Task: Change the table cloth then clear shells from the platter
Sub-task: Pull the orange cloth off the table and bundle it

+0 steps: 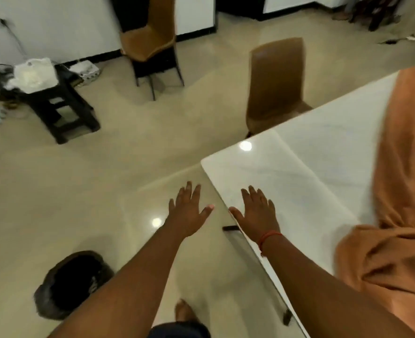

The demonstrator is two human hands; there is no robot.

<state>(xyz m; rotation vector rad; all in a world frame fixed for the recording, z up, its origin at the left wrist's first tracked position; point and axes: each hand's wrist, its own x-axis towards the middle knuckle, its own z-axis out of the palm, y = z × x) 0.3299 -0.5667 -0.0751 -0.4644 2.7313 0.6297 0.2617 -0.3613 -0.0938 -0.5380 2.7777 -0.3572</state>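
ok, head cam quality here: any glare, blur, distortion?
Head view: glare spots on the table corner and on the floor; the orange cloth is smeared by motion blur; the stool area at left is soft; wide-angle bending shows at the edges; both hands are fairly sharp.

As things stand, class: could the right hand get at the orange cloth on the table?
Probably yes: the right hand, open over the table edge, has only bare white tabletop between it and the orange cloth.
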